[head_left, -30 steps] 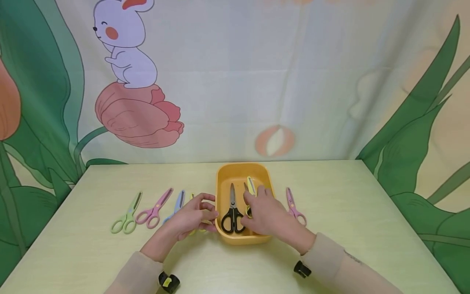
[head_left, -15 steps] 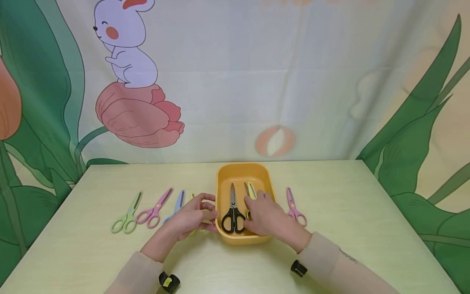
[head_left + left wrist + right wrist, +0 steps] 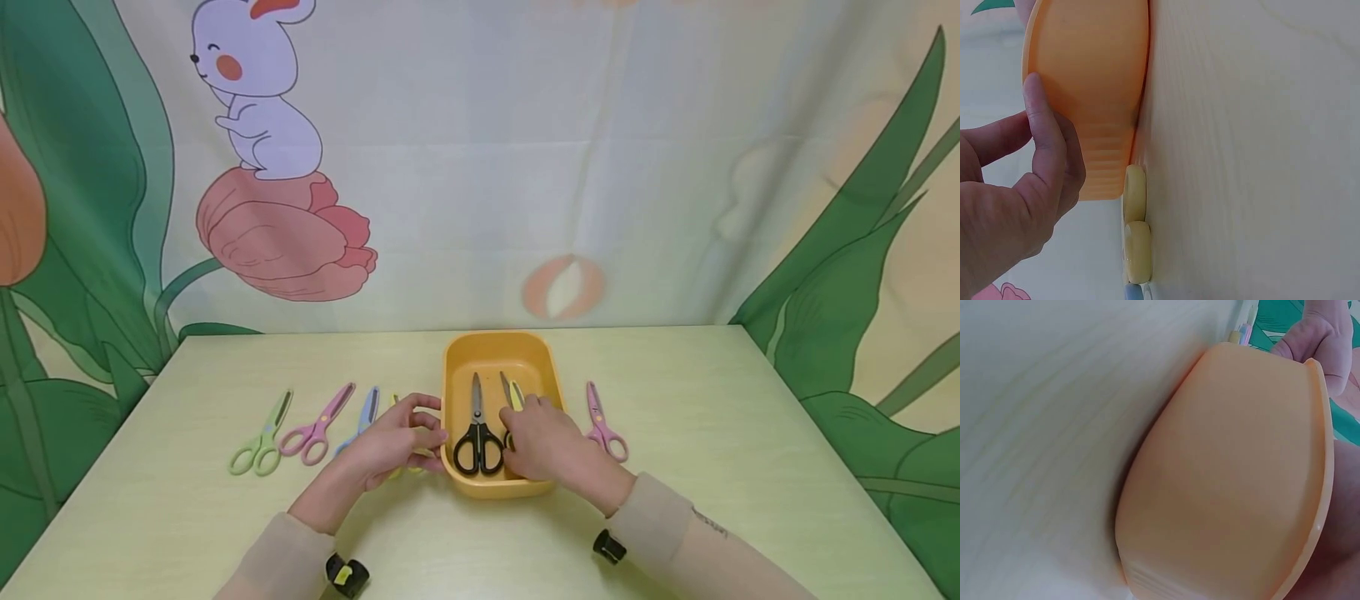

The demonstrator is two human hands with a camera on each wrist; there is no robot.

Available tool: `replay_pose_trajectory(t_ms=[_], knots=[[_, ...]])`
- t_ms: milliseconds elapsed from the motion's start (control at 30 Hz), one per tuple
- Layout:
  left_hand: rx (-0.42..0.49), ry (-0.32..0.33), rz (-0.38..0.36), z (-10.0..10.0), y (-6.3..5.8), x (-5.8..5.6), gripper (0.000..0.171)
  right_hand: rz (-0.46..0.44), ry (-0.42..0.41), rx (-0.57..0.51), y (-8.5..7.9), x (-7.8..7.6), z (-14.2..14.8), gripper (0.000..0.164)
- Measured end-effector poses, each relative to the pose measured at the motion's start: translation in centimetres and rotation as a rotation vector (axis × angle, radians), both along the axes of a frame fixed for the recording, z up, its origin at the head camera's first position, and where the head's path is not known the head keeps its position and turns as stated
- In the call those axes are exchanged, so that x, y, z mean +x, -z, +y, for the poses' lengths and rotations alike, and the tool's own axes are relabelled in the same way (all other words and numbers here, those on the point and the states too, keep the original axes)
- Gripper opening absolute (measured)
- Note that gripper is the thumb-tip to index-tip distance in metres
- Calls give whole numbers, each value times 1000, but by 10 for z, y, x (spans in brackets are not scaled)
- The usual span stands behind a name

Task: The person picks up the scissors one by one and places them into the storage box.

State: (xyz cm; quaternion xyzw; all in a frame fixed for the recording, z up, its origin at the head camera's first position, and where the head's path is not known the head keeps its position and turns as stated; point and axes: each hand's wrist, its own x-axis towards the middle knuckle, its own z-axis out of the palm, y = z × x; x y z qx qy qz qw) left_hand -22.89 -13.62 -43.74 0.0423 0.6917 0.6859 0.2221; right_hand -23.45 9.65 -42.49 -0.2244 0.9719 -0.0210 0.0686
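Observation:
An orange tray [image 3: 495, 487] holds black-handled scissors [image 3: 477, 442] on its left side. Another metal blade [image 3: 506, 385] with a dark handle lies beside them, largely covered by my right hand [image 3: 543, 437]. That hand reaches into the tray with its fingers down on yellow scissors [image 3: 516, 396], of which just the tip shows. My left hand [image 3: 397, 442] is at the tray's left wall; in the left wrist view its fingertip [image 3: 1034, 87] touches the outside just under the rim. Behind the left hand lie other yellow scissors [image 3: 1138, 250], their handle loops next to the tray.
Left on the table [image 3: 150, 500] lie green scissors [image 3: 258, 442], pink scissors [image 3: 318, 425] and blue scissors [image 3: 367, 408], the blue ones partly hidden by the left hand. More pink scissors [image 3: 600, 421] lie right of the tray. A printed curtain [image 3: 465, 167] hangs behind the table.
The right hand has drawn slightly toward the front of the tray, and the yellow scissors' tip has come back with it. The left hand and the tray have stayed put.

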Motion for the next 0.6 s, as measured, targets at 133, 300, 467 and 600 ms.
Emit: replay_pose_trajectory(t_ms=[133,300,467,600], knots=[[-1,-1,1,0,0,0,51,23,-12,5,0,0,0,36],[0,3,7,-1,-1,1,51,45,-23,-16,1,1,1,38],[2,8,6,-1,-1,1,51,81,-33,-87,1,2,2,35],[-2,2,5,0,0,1,51,136,-53,-141,-2,2,4,32]])
